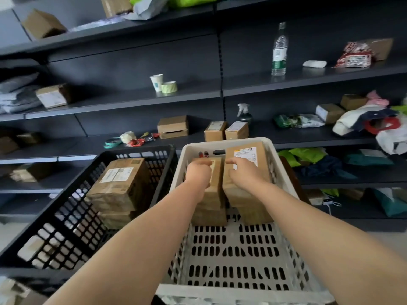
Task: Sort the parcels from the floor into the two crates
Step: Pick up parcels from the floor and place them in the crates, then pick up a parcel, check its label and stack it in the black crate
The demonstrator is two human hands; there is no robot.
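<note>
A white slotted crate (233, 256) stands in front of me, with a black crate (72, 216) to its left. Two stacks of brown cardboard parcels sit side by side at the far end of the white crate. My left hand (198, 175) is curled over the top of the left parcel (214, 188). My right hand (242, 172) rests with fingers bent on the right parcel (246, 155), which has a white label on top. The black crate holds a stack of brown parcels (120, 183) with a white label on the top one.
Dark shelving (132, 100) runs behind both crates, holding boxes, a paper cup (156, 82), tape rolls, a water bottle (279, 51), a spray bottle (243, 113) and soft mailer bags. A parcel corner shows at the bottom left (13, 291).
</note>
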